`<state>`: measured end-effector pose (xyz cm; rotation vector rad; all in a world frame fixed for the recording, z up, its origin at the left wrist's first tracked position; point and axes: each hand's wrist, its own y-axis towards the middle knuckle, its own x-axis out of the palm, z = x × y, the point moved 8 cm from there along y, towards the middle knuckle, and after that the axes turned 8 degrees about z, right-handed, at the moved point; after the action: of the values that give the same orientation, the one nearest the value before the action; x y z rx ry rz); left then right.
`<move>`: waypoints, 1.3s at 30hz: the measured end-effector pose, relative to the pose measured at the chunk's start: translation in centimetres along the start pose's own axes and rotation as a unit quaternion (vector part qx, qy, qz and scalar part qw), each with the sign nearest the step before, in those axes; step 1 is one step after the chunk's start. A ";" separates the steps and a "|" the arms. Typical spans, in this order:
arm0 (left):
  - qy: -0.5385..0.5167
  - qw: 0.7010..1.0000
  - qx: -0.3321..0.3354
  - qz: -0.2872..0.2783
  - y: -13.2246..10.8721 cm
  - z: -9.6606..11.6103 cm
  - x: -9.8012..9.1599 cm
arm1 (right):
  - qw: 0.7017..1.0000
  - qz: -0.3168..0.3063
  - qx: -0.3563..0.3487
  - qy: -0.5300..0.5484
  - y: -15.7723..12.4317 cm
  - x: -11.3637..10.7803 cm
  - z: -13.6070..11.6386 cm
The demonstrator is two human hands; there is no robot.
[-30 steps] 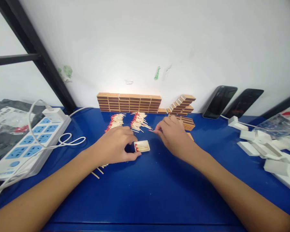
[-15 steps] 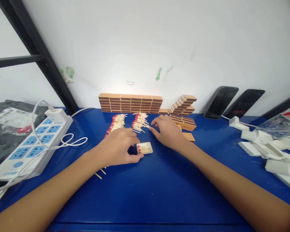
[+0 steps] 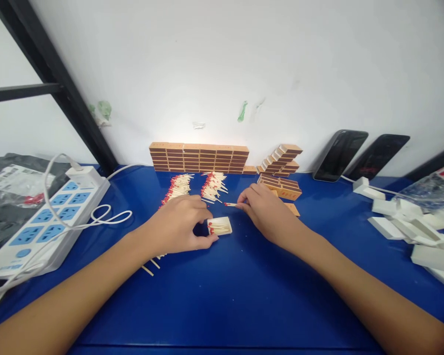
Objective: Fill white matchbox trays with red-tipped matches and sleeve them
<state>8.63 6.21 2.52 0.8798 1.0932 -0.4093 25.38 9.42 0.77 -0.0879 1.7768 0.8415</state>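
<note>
My left hand (image 3: pixel 181 223) grips the left end of a small white matchbox tray (image 3: pixel 225 220) between thumb and fingers. Several red-headed matches (image 3: pixel 222 229) lie in the tray, heads to the left. Just beyond the tray's right side, my right hand (image 3: pixel 268 213) pinches a matchstick (image 3: pixel 230 204), its red head pointing left; whether more than one is held I cannot tell. Behind the tray lies a pile of loose matches (image 3: pixel 214 185). A longer pile of matches (image 3: pixel 180 185) runs partly under my left hand, with a few sticks showing below the wrist.
Matchboxes are stacked in a low wall (image 3: pixel 200 158) along the back. More matchboxes (image 3: pixel 281 185) stand right of it. White trays (image 3: pixel 387 228) are heaped at the right, below two phones (image 3: pixel 340 155). A power strip (image 3: pixel 52 217) with white cables sits left on the blue tabletop (image 3: pixel 222 301).
My right hand has drawn back from the right-hand match pile, toward me and rightward, with a matchstick now pinched in its fingers. My left hand stays on the tray.
</note>
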 end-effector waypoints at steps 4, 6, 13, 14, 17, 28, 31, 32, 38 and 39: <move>-0.001 1.000 -0.006 -0.004 0.1 -0.2 0.0 | 0.998 0.036 -0.048 -0.027 -0.4 -1.1 -1.6; 0.000 1.000 -0.007 -0.006 0.1 -0.3 0.0 | 0.995 0.050 -0.075 -0.051 -0.4 -1.4 -2.5; -0.004 1.000 -0.009 0.001 0.1 -0.6 0.0 | 0.987 0.057 -0.125 -0.088 -0.6 -1.8 -4.4; -0.002 1.000 -0.010 0.000 0.1 -0.7 0.0 | 0.986 0.055 -0.128 -0.090 -0.6 -1.7 -4.6; 0.005 1.000 -0.014 -0.004 0.0 -0.8 0.1 | 0.984 0.050 -0.139 -0.097 -0.8 -1.5 -5.0; 0.000 1.000 -0.009 -0.002 0.1 -0.7 0.1 | 0.987 0.031 -0.127 -0.092 -0.9 -1.1 -4.8; 0.003 1.000 0.001 0.007 0.1 -0.3 -0.1 | 0.987 0.035 -0.126 -0.087 -1.0 -0.9 -5.0; 0.003 1.000 0.003 0.010 0.2 -0.2 -0.2 | 0.988 0.035 -0.126 -0.086 -1.1 -0.8 -5.1; 0.007 1.000 0.018 0.021 0.2 0.4 -0.5 | 0.988 0.031 -0.128 -0.082 -1.3 -0.6 -5.7; 0.007 1.000 0.020 0.022 0.2 0.4 -0.5 | 0.988 0.032 -0.126 -0.080 -1.3 -0.6 -5.8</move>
<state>8.79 5.93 3.14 0.9415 1.0796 -0.3889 21.56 4.88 1.44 -0.1256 1.5230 1.0877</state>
